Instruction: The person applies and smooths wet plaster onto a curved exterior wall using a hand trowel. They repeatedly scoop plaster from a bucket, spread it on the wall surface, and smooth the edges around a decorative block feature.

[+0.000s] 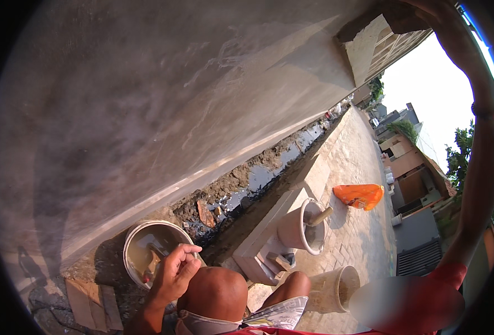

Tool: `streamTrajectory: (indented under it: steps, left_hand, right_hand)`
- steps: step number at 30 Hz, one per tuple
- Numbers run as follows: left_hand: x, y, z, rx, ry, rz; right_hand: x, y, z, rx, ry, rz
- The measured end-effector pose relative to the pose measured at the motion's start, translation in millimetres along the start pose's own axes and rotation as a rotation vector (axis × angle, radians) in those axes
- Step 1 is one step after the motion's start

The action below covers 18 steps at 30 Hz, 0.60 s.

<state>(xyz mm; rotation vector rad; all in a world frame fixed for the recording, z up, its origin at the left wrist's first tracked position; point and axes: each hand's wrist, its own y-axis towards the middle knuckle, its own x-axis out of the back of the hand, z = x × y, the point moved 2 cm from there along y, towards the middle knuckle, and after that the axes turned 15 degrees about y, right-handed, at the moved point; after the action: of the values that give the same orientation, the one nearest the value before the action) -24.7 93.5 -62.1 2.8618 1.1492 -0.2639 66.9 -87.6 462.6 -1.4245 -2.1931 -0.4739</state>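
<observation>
My left hand (175, 272) is beside my bent knee, over the near rim of a round bucket (128, 248) of murky water. Its fingers are loosely bent, thumb apart from the forefinger, and nothing shows in them. A tan tool with a reddish end (153, 263) stands partly in the water; its kind is unclear. From a red sleeve my right arm (478, 162), with a dark wristband, rises along the right side. At the top edge my right hand (410, 18) is dark and cut off, so its fingers cannot be made out.
A grey plastered wall (146, 123) fills the left, above a muddy ditch (264, 173) with dark water. On the paving side are a pale bucket (293, 226) with a stick (321, 216), an orange sack (358, 195), another bucket (342, 287) and concrete blocks (258, 258). Houses stand beyond.
</observation>
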Motion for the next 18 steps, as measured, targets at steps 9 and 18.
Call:
streamTrajectory:
  steps: [9,18]
  left_hand:
    - [-0.2,-0.4,3.3,0.004,-0.013,-0.004]
    - [-5.3,2.1,4.2,0.01,0.019,0.01]
  right_hand:
    - [-42.6,-1.8,18.1,0.239,0.034,0.057]
    - [-20.6,-4.2,15.7,-0.004,0.023,0.023]
